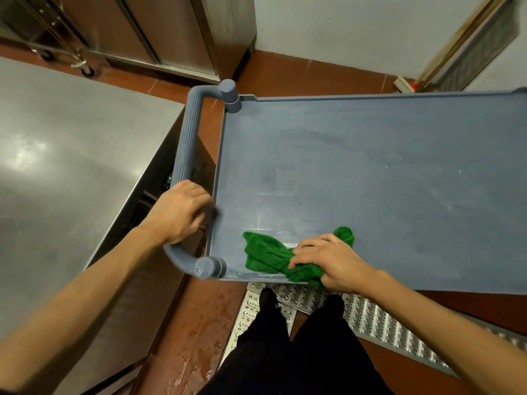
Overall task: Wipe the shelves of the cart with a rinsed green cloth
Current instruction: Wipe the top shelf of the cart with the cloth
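Observation:
The grey-blue cart's top shelf (370, 172) fills the middle and right of the head view. A bunched green cloth (268, 253) lies on the shelf's near left corner. My right hand (328, 260) grips the cloth and presses it onto the shelf by the near rim. Wet streaks shine on the shelf just above the cloth. My left hand (179, 212) is curled round the cart's ribbed handle (189, 132) at the shelf's left end. The lower shelves are hidden under the top one.
A stainless steel counter (65, 172) stands close on the left of the cart. Steel cabinets (159, 32) are at the back left. A brush and broom handle (410, 81) lean against the white wall behind the cart. A metal floor grate (368, 315) and wet tiles lie underfoot.

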Available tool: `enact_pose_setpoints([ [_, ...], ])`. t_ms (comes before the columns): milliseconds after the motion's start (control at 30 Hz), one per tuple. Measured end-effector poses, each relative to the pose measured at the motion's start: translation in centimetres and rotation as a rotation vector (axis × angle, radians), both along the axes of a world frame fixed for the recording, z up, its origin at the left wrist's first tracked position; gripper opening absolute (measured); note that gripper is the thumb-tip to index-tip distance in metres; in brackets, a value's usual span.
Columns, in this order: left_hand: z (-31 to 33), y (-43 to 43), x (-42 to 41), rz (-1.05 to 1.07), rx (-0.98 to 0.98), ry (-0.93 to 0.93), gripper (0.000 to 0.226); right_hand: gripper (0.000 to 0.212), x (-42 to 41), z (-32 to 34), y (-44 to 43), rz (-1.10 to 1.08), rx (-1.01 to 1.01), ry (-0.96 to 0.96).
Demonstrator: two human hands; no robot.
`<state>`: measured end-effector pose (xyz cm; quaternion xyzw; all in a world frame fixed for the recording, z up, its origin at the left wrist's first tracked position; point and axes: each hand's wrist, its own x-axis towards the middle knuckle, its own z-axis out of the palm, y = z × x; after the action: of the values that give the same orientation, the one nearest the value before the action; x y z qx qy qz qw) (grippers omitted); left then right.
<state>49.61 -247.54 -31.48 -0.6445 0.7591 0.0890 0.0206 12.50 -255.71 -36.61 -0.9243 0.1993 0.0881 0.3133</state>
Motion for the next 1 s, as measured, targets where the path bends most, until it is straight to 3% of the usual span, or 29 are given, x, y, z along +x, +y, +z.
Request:
enact_pose_setpoints([
  [433, -0.3, 0.0, -0.3, 0.025, -0.016, -0.079, 0.025, 0.078, -14.7, 0.1, -5.3, -0.211, -0.050, 0.094],
  [567, -0.9, 0.2, -0.1, 0.006, -0.049, -0.105, 0.035, 0.078, -20.4, 0.2, -6.8, -0.325, -0.081, 0.121],
  [733, -1.7, -0.9, -0.4, 0.036, 0.012, -0.270, 0.030, 0.077, -23.6, 0.1, -7.9, -0.454, -0.086, 0.098],
  [867, -3.2, -3.0, -7.1, 0.196, -0.079, -0.085, 0.048, 0.074, -23.1, -0.2, -7.6, -0.464, -0.080, 0.071],
  [1000, -6.1, -4.9, -18.1, 0.096, -0.050, 0.118, 0.054, 0.080, -23.8, -0.6, -7.3, -0.420, -0.174, 0.056],
])
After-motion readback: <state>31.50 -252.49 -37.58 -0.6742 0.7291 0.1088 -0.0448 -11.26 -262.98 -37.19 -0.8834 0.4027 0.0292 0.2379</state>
